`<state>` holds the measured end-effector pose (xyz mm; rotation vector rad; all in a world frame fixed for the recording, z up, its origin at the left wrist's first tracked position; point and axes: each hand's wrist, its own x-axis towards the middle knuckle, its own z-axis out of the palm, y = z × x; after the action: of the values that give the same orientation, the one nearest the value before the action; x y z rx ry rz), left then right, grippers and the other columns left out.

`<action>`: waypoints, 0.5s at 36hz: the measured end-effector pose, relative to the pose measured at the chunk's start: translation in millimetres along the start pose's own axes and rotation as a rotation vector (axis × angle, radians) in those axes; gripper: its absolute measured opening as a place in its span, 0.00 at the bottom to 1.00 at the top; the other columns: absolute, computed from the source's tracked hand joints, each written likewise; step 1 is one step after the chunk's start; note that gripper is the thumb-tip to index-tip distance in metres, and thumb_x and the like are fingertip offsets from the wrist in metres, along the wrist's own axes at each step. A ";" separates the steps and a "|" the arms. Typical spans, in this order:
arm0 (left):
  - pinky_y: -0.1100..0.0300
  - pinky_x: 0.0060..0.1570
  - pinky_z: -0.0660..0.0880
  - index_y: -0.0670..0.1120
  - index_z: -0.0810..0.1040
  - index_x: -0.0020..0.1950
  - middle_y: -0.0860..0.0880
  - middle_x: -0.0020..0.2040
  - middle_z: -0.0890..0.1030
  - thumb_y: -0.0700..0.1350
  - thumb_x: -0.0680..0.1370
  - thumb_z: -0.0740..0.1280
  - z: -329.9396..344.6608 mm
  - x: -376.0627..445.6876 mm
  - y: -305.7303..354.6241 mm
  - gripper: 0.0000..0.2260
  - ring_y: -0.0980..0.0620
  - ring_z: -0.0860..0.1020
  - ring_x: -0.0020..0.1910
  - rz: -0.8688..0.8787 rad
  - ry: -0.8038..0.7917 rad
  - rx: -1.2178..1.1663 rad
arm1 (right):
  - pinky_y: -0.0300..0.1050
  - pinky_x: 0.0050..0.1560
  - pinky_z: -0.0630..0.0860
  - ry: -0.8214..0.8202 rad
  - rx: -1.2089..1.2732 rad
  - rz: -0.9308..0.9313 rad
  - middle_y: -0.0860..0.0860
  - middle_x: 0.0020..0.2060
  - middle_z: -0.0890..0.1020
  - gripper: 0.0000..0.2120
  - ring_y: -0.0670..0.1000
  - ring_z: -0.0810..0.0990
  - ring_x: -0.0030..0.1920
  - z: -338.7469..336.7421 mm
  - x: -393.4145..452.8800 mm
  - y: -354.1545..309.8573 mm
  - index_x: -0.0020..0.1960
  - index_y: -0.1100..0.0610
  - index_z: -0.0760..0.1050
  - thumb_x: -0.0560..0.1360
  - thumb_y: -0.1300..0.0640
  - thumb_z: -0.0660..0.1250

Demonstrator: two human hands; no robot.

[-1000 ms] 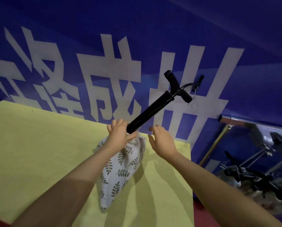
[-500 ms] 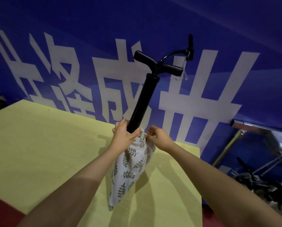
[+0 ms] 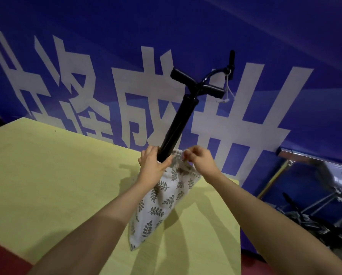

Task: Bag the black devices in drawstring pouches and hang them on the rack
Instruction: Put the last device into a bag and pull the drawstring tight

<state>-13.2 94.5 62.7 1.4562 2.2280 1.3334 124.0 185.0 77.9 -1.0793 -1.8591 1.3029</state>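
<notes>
A black hand pump (image 3: 177, 124) with a T-handle and a thin curved hose stands nearly upright, its lower end inside a white drawstring pouch with grey leaf print (image 3: 162, 203). The pouch rests on the yellow table (image 3: 57, 175). My left hand (image 3: 152, 167) is wrapped around the pump's barrel and the pouch mouth on the left. My right hand (image 3: 199, 161) pinches the pouch's gathered rim on the right. A white cord tag (image 3: 226, 90) dangles from the hose near the handle.
A blue banner with large white characters (image 3: 126, 76) hangs right behind the table. At the lower right, past the table's edge, a metal rail (image 3: 313, 157) and a pile of black devices (image 3: 315, 221) lie by the red floor.
The pump has swung from a rightward tilt to nearly upright. My right hand, open beside the pouch a second ago, now pinches its rim. The view has shifted slightly.
</notes>
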 end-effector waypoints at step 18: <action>0.50 0.54 0.70 0.46 0.69 0.60 0.49 0.58 0.69 0.50 0.77 0.65 26.1 -8.3 -1.0 0.15 0.47 0.67 0.56 0.083 -0.221 0.112 | 0.43 0.52 0.75 0.066 0.190 -0.116 0.54 0.48 0.84 0.12 0.47 0.81 0.47 -22.6 -1.0 -37.0 0.54 0.60 0.79 0.74 0.55 0.71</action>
<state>4.9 103.0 44.0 1.6621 2.1504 1.0261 133.4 187.4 120.1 -0.8916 -1.6857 1.3301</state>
